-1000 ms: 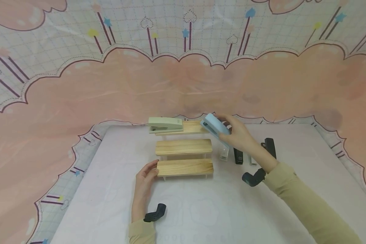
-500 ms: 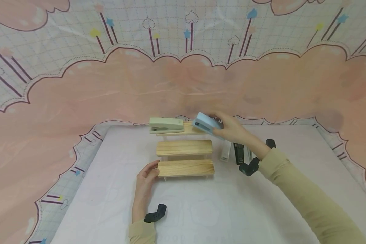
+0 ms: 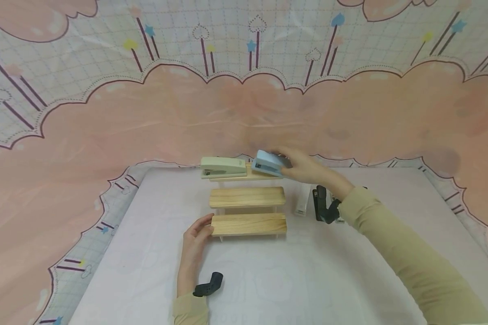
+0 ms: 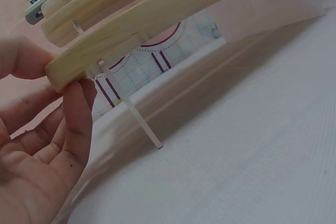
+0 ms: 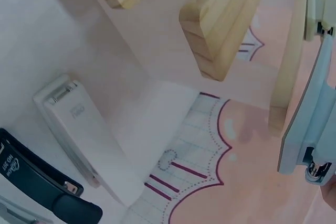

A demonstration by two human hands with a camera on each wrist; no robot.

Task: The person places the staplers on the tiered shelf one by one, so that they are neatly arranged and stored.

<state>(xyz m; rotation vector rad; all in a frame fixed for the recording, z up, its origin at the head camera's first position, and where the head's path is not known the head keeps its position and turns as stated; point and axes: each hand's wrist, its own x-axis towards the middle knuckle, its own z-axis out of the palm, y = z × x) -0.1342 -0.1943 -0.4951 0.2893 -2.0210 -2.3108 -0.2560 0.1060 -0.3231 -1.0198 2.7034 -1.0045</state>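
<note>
Right hand (image 3: 304,168), just right of centre: fingers curled round a smooth pale-blue stapler (image 3: 267,163), tilted at the top plank (image 3: 249,175)'s right end; contact unclear. Left hand (image 3: 195,239), lower left of centre: thumb and fingers pinch the grained wooden bottom plank (image 3: 249,225)'s end. Blocky green stapler (image 3: 223,167) on top plank, left.

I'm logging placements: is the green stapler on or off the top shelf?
On. In the head view the green stapler sits along the top shelf, its left end overhanging.
</note>
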